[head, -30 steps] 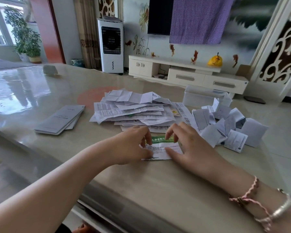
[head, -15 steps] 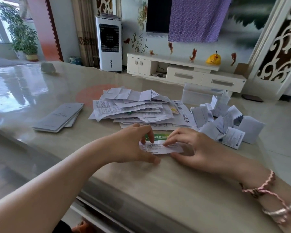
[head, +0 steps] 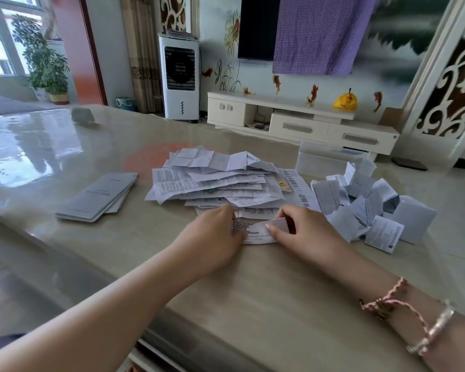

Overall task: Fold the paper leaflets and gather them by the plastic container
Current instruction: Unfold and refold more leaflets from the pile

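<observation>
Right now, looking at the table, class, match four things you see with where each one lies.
Things:
1. grey booklets
2. unfolded leaflets
3. folded leaflets
4. leaflet being folded

Places:
A. heaped beside the plastic container
B. between the left hand and right hand
C. stacked at table's left
D. piled mid-table

Pairs: 1-C, 2-D, 3-A, 4-B

Bright daylight from the window (head: pixel 0 44) glares off the table (head: pixel 38 146); edges bend.
</observation>
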### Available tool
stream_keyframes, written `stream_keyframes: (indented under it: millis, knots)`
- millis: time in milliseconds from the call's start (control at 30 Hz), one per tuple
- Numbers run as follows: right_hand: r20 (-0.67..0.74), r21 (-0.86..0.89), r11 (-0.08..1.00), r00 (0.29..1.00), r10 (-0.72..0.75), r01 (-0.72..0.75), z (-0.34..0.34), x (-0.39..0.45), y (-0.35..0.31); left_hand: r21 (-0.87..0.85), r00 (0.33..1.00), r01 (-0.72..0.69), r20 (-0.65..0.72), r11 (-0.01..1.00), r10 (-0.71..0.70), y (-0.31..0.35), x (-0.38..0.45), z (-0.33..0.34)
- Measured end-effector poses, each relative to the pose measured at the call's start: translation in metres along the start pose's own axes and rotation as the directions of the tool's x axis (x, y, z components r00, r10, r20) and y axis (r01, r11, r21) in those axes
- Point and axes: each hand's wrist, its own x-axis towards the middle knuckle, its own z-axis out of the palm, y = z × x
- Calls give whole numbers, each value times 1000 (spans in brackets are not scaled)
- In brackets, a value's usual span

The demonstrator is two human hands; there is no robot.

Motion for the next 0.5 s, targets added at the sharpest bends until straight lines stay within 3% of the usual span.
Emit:
stream_keyframes:
  millis: [300, 500]
  knots:
    - [-32, -68, 998, 999, 4, -6, 5, -3, -4, 112, 998, -44, -45, 993, 49, 2, -5, 7]
    - [-111, -236, 960, 978, -179, 149, 21, -9, -12, 104, 997, -63, -47, 993, 68, 2, -6, 8]
